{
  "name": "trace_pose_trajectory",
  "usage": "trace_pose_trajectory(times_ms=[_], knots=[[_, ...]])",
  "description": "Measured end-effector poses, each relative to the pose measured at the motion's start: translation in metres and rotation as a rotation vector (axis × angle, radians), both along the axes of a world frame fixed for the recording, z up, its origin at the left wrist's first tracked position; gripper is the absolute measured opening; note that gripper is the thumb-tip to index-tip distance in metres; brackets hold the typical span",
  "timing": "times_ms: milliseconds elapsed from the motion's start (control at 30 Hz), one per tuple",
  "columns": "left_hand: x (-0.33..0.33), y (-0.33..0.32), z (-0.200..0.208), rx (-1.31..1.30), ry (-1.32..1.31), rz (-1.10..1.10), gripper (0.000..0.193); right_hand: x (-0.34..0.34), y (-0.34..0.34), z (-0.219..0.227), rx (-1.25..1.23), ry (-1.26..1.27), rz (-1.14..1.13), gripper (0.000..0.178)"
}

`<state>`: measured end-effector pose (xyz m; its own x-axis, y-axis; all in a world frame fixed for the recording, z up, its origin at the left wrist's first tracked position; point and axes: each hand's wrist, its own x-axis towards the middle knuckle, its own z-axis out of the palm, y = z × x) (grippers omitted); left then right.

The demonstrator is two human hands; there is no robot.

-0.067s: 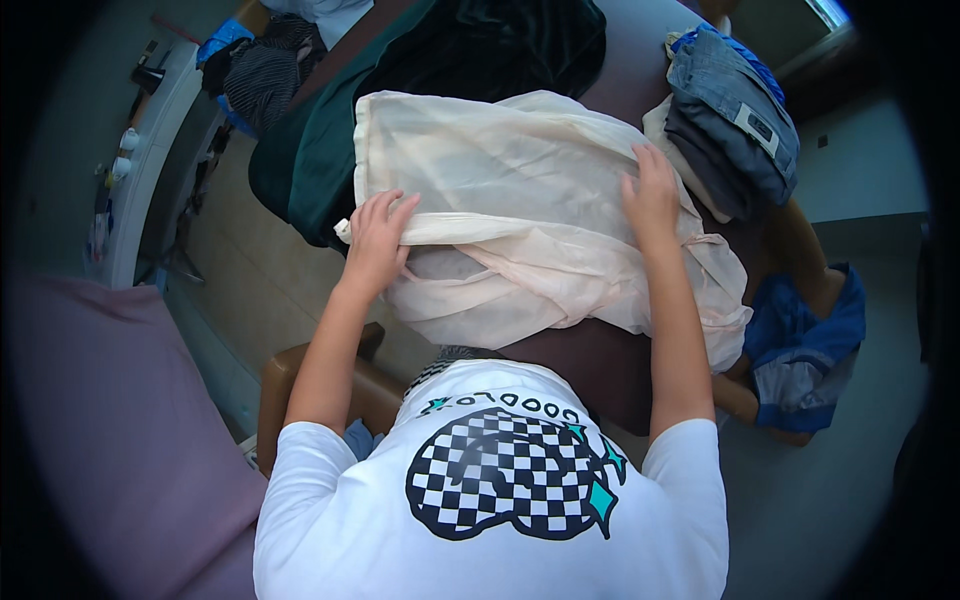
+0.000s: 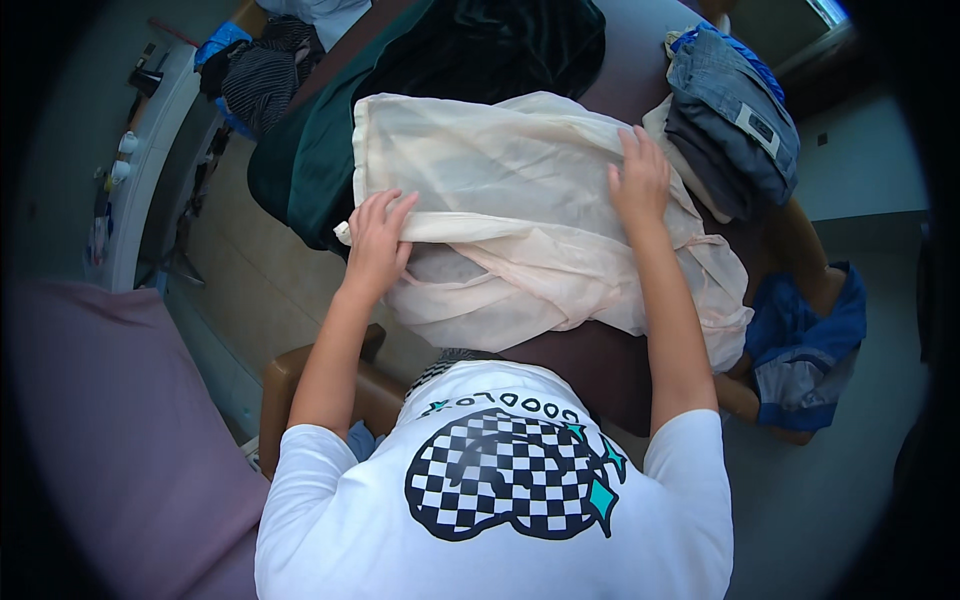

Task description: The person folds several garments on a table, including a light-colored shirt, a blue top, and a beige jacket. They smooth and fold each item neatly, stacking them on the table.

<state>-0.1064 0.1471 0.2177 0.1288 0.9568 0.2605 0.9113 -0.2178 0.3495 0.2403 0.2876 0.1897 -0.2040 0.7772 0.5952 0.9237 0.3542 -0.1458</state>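
A sheer cream-coloured cloth (image 2: 480, 160) is spread out before me, with a folded band (image 2: 470, 229) running across it and loose, rumpled folds nearer to me. My left hand (image 2: 378, 235) lies on the left end of that band, fingers stretched forward and the thumb apart. On the cloth's right part, my right hand (image 2: 640, 180) rests with its fingers extended and spread from the thumb. Neither hand visibly pinches the fabric.
Dark green velvety fabric (image 2: 300, 170) lies beneath and beyond the cloth. Folded clothes (image 2: 730, 115) are stacked at the far right. Blue clothing (image 2: 815, 340) hangs lower right. A wooden chair arm (image 2: 285, 390) stands near my left elbow, and a mauve cover (image 2: 130, 400) is at left.
My right hand has shifted slightly left and away from me over the cloth. The left hand stays in nearly the same place.
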Motion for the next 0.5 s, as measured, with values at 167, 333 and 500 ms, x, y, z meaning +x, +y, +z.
trace_pose_trajectory(times_ms=[167,333,500], knots=[[-0.005,0.001,0.012,-0.086,0.024,-0.121,0.054,-0.017,0.036,-0.007,0.019,-0.039,0.061,0.017],[0.001,0.002,0.021,-0.119,-0.153,-0.169,0.057,-0.027,0.034,0.021,-0.101,0.685,-0.044,0.018],[0.064,0.036,0.012,0.065,-0.411,-0.143,0.07,-0.038,-0.01,0.062,-0.152,1.098,0.221,0.024]])
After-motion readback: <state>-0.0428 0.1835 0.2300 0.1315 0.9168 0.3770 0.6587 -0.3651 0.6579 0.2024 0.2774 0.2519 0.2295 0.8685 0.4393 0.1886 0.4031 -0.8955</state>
